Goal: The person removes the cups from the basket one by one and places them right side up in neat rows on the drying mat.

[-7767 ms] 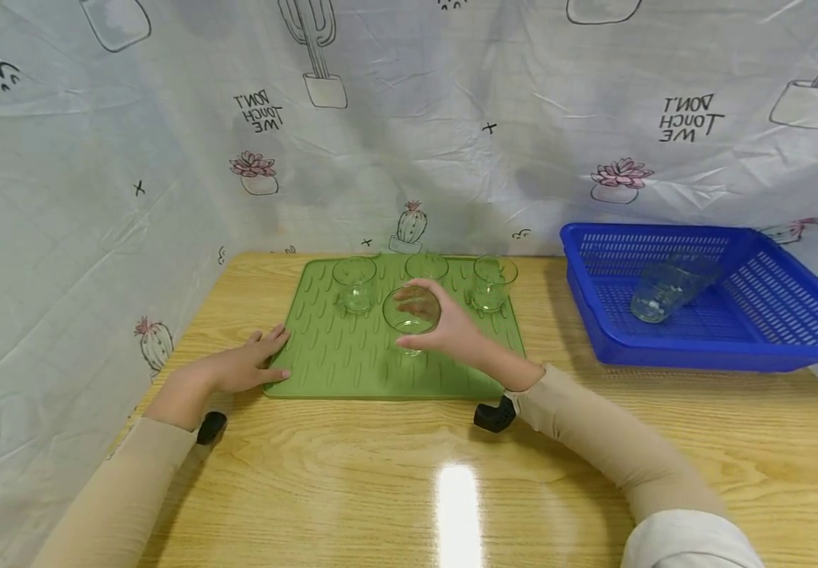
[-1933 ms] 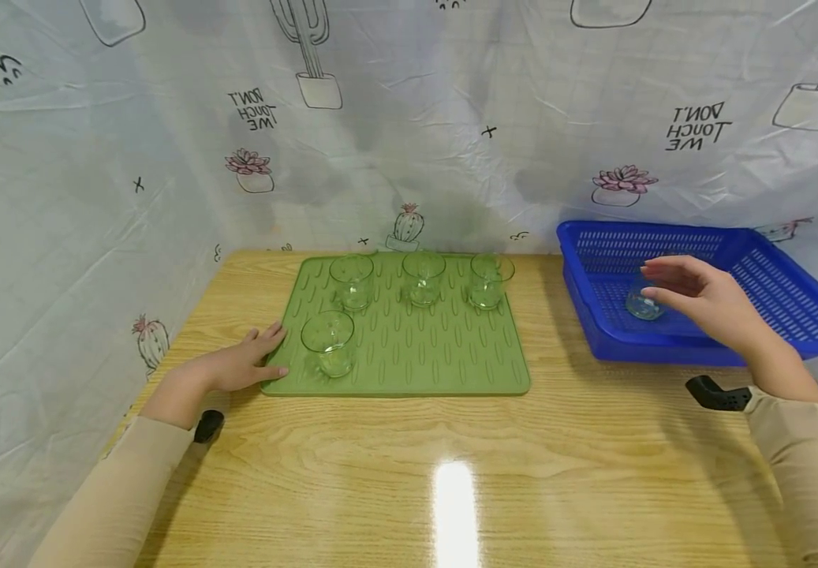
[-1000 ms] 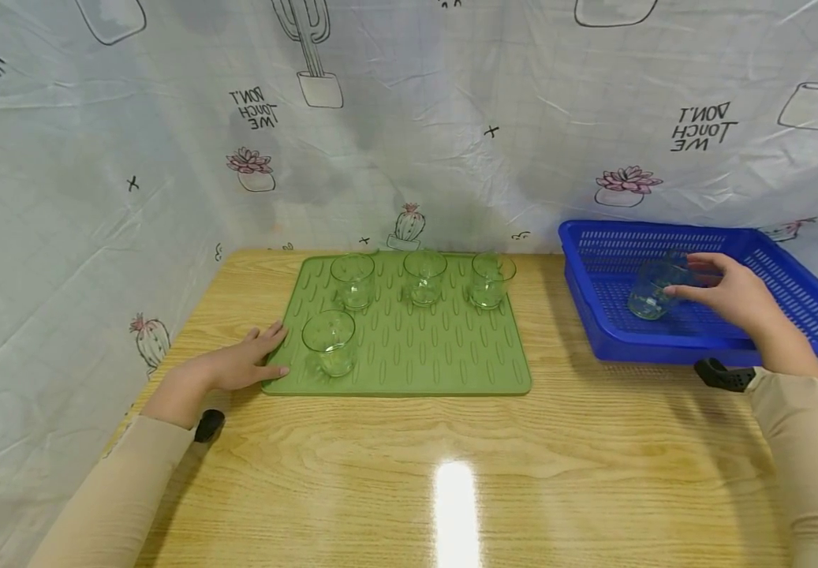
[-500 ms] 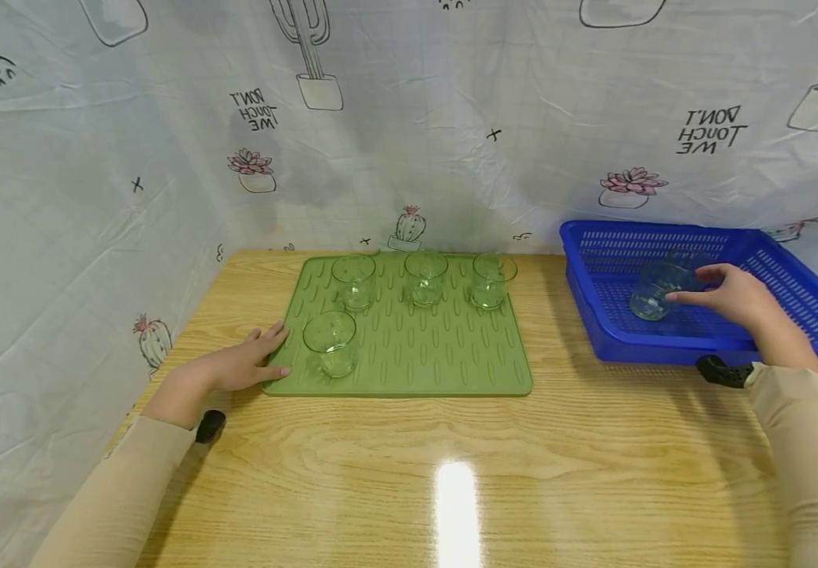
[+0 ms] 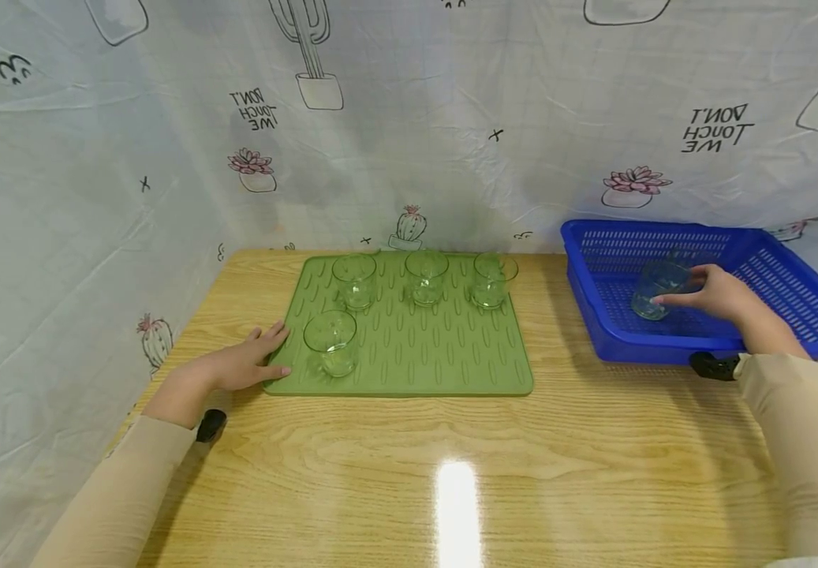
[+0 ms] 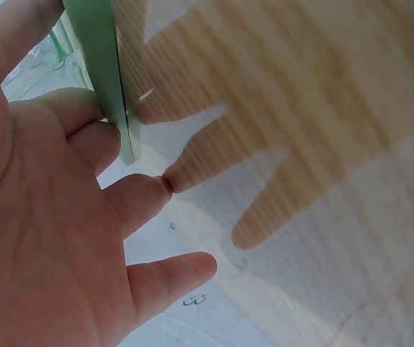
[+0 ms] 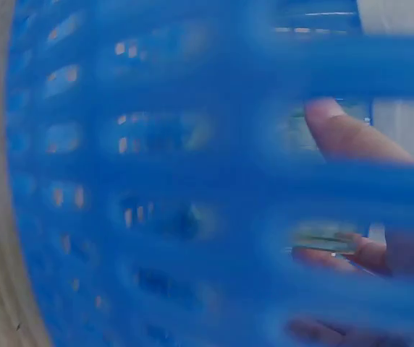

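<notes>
My left hand (image 5: 241,364) lies with fingers spread along the left edge of the green ribbed mat (image 5: 423,355); the left wrist view shows its straight fingers beside the mat's edge. Inside the blue basket (image 5: 671,342), my right hand (image 5: 717,298) holds a clear drinking glass (image 5: 650,300), thumb on the near side and fingers on the far side. The basket's slotted wall partly hides the right thumb (image 7: 352,134) in the right wrist view. Upright on the mat stand several more glasses: three along the back, plus one front-left glass (image 5: 330,345).
The mat and basket sit on a wood-grain table (image 5: 309,473), the basket at the right. A pale printed curtain (image 5: 451,142) hangs behind and along the left side. The basket's raised rim surrounds the right hand's work.
Since the earliest frame, the right hand has set a glass at the mat's front left and moved to the basket. Lately its fingers have closed around the glass there. The left hand stays put.
</notes>
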